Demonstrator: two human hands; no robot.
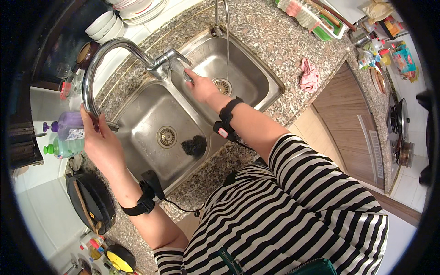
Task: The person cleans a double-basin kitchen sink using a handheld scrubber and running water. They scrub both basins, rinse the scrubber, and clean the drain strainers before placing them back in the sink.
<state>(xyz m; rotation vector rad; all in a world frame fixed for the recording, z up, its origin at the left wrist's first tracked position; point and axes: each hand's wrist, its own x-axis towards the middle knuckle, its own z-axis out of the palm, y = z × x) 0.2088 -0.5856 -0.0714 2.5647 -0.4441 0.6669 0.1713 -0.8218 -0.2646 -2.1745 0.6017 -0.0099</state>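
Observation:
My left hand (100, 142) grips the lower end of the curved chrome faucet spout (92, 74), at the left side of the left basin. My right hand (202, 87) reaches over the right basin and holds a slim, partly see-through object (178, 68) beside the faucet base; what it is cannot be told. A black scouring pad (194, 145) lies in the left stainless steel basin (151, 110), near its drain. A thin stream of water (227, 48) falls from a second, smaller tap (216, 30) into the right basin (254, 68).
Stacked bowls (105, 27) and plates stand behind the sink. Soap bottles (70, 146) and a black pan (91, 202) are at the left. A pink cloth (309, 76) and a green-and-white basket (328, 27) sit on the granite counter at the right.

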